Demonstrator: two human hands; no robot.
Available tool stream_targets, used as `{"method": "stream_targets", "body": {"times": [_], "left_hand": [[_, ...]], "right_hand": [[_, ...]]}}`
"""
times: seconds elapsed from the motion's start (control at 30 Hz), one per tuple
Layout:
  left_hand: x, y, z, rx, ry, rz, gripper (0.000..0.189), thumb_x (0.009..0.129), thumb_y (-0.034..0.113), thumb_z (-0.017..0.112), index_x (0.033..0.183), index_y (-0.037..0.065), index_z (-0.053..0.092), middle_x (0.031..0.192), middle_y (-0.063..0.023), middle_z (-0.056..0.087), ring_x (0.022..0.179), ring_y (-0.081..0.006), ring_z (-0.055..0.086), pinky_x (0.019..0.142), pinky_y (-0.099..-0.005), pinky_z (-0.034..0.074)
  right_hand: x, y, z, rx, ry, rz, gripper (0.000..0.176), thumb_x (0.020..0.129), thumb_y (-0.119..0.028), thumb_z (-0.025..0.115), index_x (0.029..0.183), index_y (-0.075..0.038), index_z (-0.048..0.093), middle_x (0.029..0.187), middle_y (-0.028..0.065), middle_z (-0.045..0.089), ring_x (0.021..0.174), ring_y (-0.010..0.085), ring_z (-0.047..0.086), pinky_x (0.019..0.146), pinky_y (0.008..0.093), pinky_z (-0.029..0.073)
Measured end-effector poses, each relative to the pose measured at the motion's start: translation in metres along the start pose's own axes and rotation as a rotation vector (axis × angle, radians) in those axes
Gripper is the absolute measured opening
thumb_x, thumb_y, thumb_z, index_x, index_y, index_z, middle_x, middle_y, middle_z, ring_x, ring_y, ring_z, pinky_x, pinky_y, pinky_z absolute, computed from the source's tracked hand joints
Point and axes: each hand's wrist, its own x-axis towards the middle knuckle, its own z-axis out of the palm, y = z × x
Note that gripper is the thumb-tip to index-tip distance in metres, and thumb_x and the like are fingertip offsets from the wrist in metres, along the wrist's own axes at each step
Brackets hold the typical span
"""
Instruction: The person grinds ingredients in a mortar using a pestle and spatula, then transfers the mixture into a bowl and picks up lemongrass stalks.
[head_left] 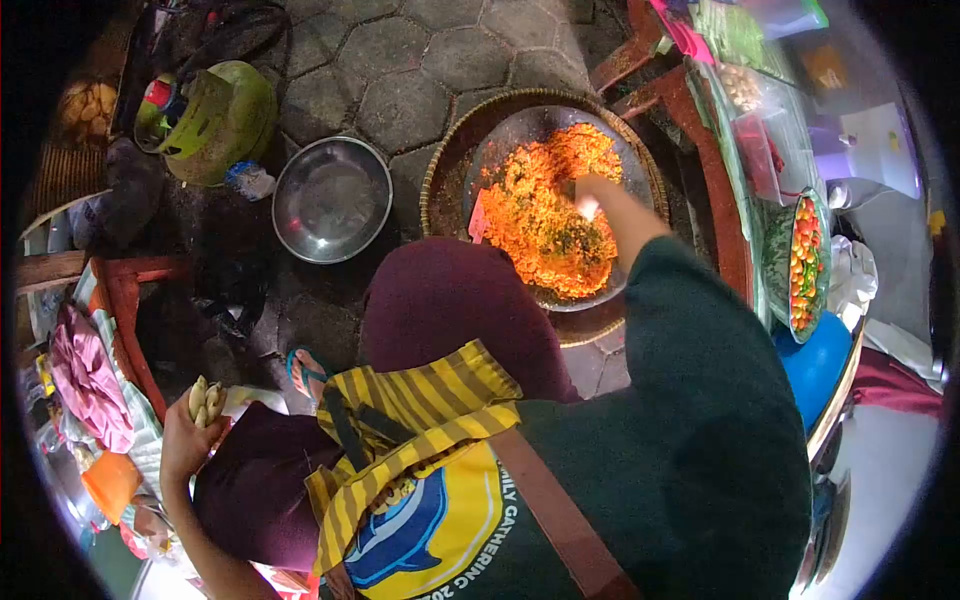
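Observation:
At the lower left, my left hand [186, 440] is closed around a small bunch of pale yellow-green, finger-length pieces [205, 400], their ends sticking up past the fingers. My right hand [592, 195] reaches over a wide round dark slab [489, 163] heaped with a crumbly orange mixture [535, 190]. Its fingers are closed low at the mixture; a dark shape shows by the fingertips, and I cannot tell what it is. A patch of dark green bits [578, 240] lies on the mixture just below this hand. A red-pink piece [477, 217] sits at the slab's left edge.
The slab rests in a round woven tray [437, 170] on paving. Left of it stand a metal bowl [333, 205] and a green gas cylinder [235, 125]. On the right, a table carries a bowl of red and green chillies [806, 260] and a blue container [815, 365].

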Motion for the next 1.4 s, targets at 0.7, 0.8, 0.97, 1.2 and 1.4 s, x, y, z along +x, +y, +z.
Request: {"method": "stream_targets", "body": {"times": [0.7,0.8,0.97,1.2,1.4], "left_hand": [[0.001,0.024,0.001,-0.066,-0.031,-0.020,0.029,0.066,0.002,0.067,0.092,-0.003,0.054,0.079,-0.0063,0.057,0.071,-0.0132,0.051,0.067,-0.0282,0.044],[0.000,-0.004,0.001,0.047,-0.023,0.047,0.031,0.066,0.003,0.067,0.094,-0.002,0.053,0.079,-0.0071,0.057,0.071,-0.0143,0.052,0.068,-0.0280,0.044],[0.005,0.028,0.001,0.013,-0.110,-0.043,0.036,0.065,0.005,0.065,0.099,-0.003,0.054,0.087,-0.0110,0.060,0.076,-0.0205,0.056,0.073,-0.0311,0.045],[-0.001,0.009,0.004,-0.025,0.015,0.036,0.039,0.064,0.004,0.066,0.100,-0.003,0.054,0.083,-0.0096,0.059,0.074,-0.0158,0.055,0.070,-0.0296,0.045],[-0.004,-0.002,0.000,0.090,-0.066,-0.075,0.023,0.069,0.006,0.065,0.087,-0.002,0.054,0.075,-0.0064,0.058,0.067,-0.0130,0.052,0.063,-0.0284,0.044]], "right_hand": [[0.002,-0.014,0.015,0.332,0.022,0.017,0.006,0.067,0.001,0.058,0.063,0.006,0.058,0.062,0.0201,0.055,0.060,0.0311,0.061,0.050,0.0411,0.049],[-0.049,-0.064,0.062,0.300,0.204,0.067,0.029,0.075,-0.009,0.061,0.100,0.006,0.058,0.101,0.0233,0.059,0.091,0.0286,0.061,0.071,0.0392,0.050],[0.005,-0.016,0.060,0.314,0.332,0.218,0.050,0.072,-0.003,0.058,0.118,0.003,0.042,0.089,0.0239,0.061,0.082,0.0338,0.063,0.065,0.0443,0.050],[-0.002,0.010,0.048,0.319,-0.202,0.140,0.017,0.060,0.001,0.067,0.071,0.001,0.054,0.051,0.0134,0.050,0.042,0.0235,0.051,0.040,0.0398,0.042],[-0.035,-0.031,0.113,0.216,0.262,0.151,0.067,0.063,0.000,0.068,0.121,0.006,0.036,0.092,0.0251,0.061,0.089,0.0358,0.061,0.069,0.0414,0.051]]}}
